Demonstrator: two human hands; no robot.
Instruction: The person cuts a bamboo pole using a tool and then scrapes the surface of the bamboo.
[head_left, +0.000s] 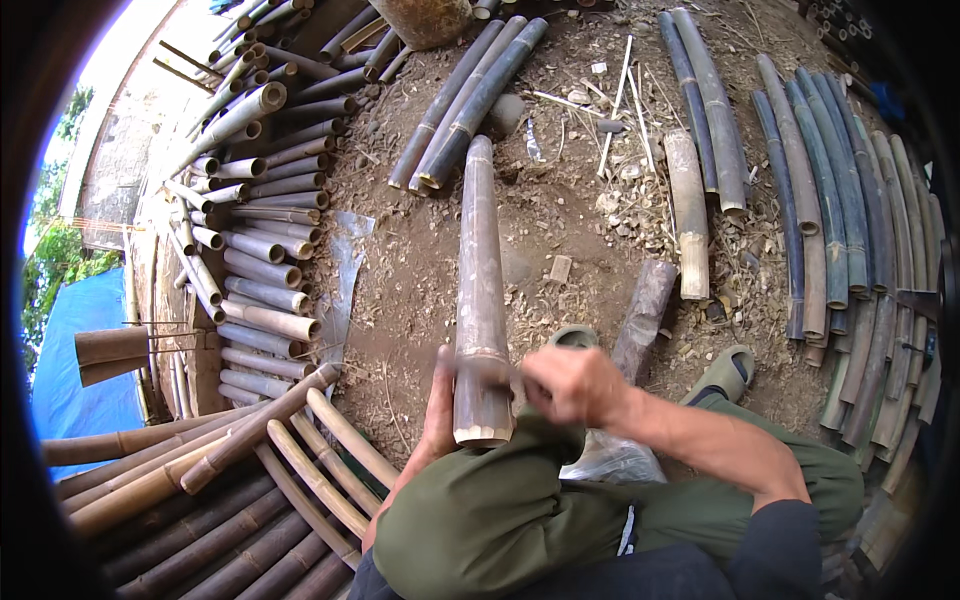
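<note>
A grey-brown bamboo pole (482, 260) points away from me, its pale-cut near end resting at my green-trousered knee (450, 520). My left hand (437, 410) is pressed to the pole's left side near this end, one finger or thumb upright along it; its other fingers are hidden. On the right, my right hand (580, 385) is closed in a fist around a tool's handle. A dark blade-like tool (488, 371), smeared by motion, crosses the top of the pole just beyond its near end. Its exact kind is unclear.
Stacked bamboo poles (265, 270) line the left, above a bamboo-slat structure (230, 500). More bamboo lengths (830, 180) lie in rows at right. A pale-ended piece (688, 215) and a short log (643, 315) lie nearer, on dirt ground strewn with chips. Clear plastic (615, 460) is by my leg.
</note>
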